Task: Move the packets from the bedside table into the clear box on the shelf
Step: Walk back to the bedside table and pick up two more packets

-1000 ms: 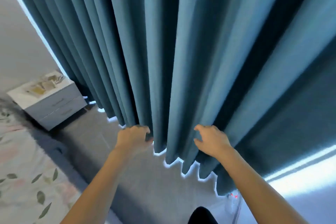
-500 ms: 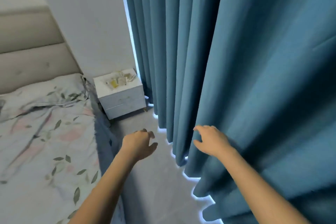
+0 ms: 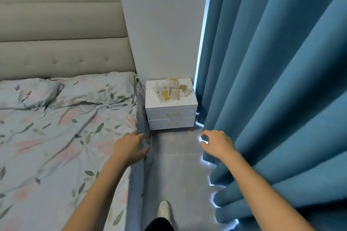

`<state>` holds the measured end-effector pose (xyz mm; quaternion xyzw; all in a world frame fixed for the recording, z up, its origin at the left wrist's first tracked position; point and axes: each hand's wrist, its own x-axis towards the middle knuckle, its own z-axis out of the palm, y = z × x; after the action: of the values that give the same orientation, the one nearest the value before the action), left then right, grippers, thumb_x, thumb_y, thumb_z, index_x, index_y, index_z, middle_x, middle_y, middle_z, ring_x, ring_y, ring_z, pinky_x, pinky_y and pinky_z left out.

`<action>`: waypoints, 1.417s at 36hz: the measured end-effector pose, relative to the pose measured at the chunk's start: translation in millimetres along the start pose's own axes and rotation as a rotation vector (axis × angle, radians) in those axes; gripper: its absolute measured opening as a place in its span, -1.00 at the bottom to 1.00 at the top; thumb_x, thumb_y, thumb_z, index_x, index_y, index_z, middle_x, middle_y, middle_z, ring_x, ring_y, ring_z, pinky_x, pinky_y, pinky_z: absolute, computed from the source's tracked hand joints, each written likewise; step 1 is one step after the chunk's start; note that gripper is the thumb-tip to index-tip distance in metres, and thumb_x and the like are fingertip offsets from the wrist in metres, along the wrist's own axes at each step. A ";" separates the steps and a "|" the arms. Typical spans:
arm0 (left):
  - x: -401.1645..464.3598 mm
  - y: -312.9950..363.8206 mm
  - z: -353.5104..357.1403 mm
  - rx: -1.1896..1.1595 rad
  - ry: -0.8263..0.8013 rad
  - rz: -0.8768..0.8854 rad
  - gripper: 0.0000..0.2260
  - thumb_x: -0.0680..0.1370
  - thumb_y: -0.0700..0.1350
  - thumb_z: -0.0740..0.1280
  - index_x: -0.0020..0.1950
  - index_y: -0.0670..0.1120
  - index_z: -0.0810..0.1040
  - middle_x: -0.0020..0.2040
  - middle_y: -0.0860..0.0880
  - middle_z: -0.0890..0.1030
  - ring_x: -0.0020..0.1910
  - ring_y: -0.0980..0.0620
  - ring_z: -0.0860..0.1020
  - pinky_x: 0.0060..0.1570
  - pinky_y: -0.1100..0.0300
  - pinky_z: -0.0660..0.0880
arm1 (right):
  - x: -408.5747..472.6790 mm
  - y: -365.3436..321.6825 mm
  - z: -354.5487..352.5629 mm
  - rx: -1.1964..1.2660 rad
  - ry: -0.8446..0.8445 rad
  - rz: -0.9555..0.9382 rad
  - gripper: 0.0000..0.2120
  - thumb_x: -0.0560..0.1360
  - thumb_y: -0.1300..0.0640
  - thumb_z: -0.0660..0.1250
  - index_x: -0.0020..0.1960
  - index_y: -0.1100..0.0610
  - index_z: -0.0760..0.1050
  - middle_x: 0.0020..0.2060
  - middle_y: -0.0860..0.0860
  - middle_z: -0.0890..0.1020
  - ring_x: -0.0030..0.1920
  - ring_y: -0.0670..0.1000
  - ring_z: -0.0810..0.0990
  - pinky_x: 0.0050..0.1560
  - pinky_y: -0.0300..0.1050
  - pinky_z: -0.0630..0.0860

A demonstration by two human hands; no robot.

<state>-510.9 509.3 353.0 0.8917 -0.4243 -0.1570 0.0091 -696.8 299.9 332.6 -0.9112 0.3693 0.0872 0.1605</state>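
Several clear and yellow packets (image 3: 171,89) lie in a loose heap on top of the white two-drawer bedside table (image 3: 152,102), straight ahead against the wall. My left hand (image 3: 131,148) hovers over the bed's edge with loosely curled fingers and holds nothing. My right hand (image 3: 216,143) hangs beside the curtain, fingers loosely curled, empty. Both hands are well short of the table. The clear box and the shelf are not in view.
A bed with a floral sheet (image 3: 56,137) and padded headboard (image 3: 62,39) fills the left. A blue curtain (image 3: 281,90) hangs along the right. A narrow strip of grey floor (image 3: 174,170) runs between them to the table. My foot (image 3: 163,210) shows at the bottom.
The view has swung left from the curtain to face the bedside table, now centred and nearer. My hands have come away from the curtain and stay empty.
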 end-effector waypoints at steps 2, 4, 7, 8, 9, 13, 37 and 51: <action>34.6 -15.7 -11.5 0.007 -0.007 0.000 -0.68 0.56 0.12 0.19 0.28 0.08 0.47 0.27 -0.01 0.48 0.26 -0.04 0.44 0.11 0.13 0.44 | 42.1 -9.9 -10.2 0.012 -0.004 0.011 -0.69 0.54 0.00 0.17 0.27 -0.07 0.46 0.19 -0.04 0.56 0.23 0.08 0.46 0.07 -0.07 0.45; 70.2 -28.6 -22.8 0.005 -0.016 -0.007 -0.67 0.56 0.13 0.19 0.29 0.09 0.47 0.28 0.00 0.48 0.27 -0.02 0.45 0.11 0.13 0.43 | 83.6 -18.5 -24.3 0.021 0.019 0.027 -0.68 0.53 0.03 0.17 0.26 -0.06 0.47 0.16 -0.04 0.58 0.20 0.08 0.48 0.07 -0.09 0.47; 128.3 -42.9 -39.9 0.002 -0.027 -0.017 -0.68 0.56 0.12 0.18 0.27 0.07 0.48 0.25 0.00 0.50 0.24 -0.03 0.46 0.10 0.12 0.45 | 145.9 -29.5 -47.2 0.032 0.079 0.042 -0.67 0.53 0.06 0.17 0.27 -0.04 0.47 0.14 -0.03 0.60 0.17 0.07 0.50 0.02 -0.13 0.45; 147.4 -46.6 -44.5 0.007 -0.032 -0.015 -0.68 0.56 0.12 0.18 0.25 0.06 0.49 0.23 -0.01 0.51 0.23 -0.04 0.46 0.09 0.11 0.46 | 164.8 -32.2 -53.3 0.032 0.085 0.046 -0.68 0.54 0.05 0.18 0.28 -0.04 0.47 0.15 -0.02 0.60 0.18 0.07 0.50 0.02 -0.13 0.46; 165.4 -49.2 -48.5 0.012 -0.032 -0.012 -0.68 0.56 0.12 0.18 0.24 0.06 0.50 0.22 -0.01 0.53 0.22 -0.04 0.47 0.09 0.10 0.47 | 183.2 -33.5 -57.4 0.035 0.086 0.050 -0.68 0.54 0.04 0.19 0.28 -0.03 0.47 0.15 -0.01 0.60 0.18 0.08 0.50 0.04 -0.10 0.48; 236.2 -53.3 -60.6 0.017 -0.041 -0.009 -0.68 0.56 0.11 0.17 0.27 0.06 0.49 0.20 -0.02 0.54 0.22 -0.05 0.48 0.11 0.11 0.45 | 254.7 -31.8 -63.6 0.063 0.059 0.080 -0.67 0.52 0.04 0.21 0.28 -0.02 0.46 0.14 0.00 0.59 0.15 0.10 0.51 0.07 -0.03 0.52; 612.9 -45.7 -20.6 -0.224 -0.166 -0.194 -0.71 0.60 0.01 0.16 0.27 0.04 0.52 0.31 -0.01 0.46 0.27 -0.03 0.43 0.11 0.10 0.43 | 661.2 -2.9 -0.1 0.421 -0.284 0.271 -0.70 0.48 0.10 0.30 0.21 0.05 0.50 0.07 0.01 0.65 0.13 0.10 0.56 -0.03 -0.18 0.46; 703.8 -90.5 76.1 -0.350 -0.202 -0.243 -0.76 0.57 -0.08 0.24 0.21 -0.05 0.55 0.42 -0.09 0.31 0.35 -0.08 0.37 0.12 0.03 0.44 | 762.7 3.5 159.6 0.599 -0.383 0.622 -0.73 0.52 0.14 0.30 0.17 0.23 0.43 0.11 0.20 0.53 0.21 0.23 0.49 -0.03 -0.08 0.41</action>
<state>-49.0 41.5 75.5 0.9008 -0.2792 -0.3166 0.1019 -162.7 -137.5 -28.8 -0.6383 0.5974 0.1874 0.4479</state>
